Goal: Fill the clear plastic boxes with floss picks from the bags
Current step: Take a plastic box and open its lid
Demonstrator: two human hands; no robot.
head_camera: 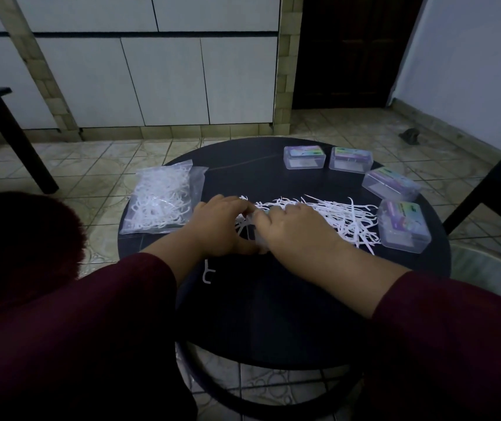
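Both grips on floss picks [319,214].

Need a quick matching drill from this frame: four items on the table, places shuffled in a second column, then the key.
Things:
1. bag of floss picks
2. loose pile of floss picks
3. single floss pick
4. clear boxes

Places:
A. alone at the near table edge, below the left hand
B. arc along the right rim
C. table's left side
D. centre, under the right hand

Pairs: 1-C, 2-D, 3-A, 4-B
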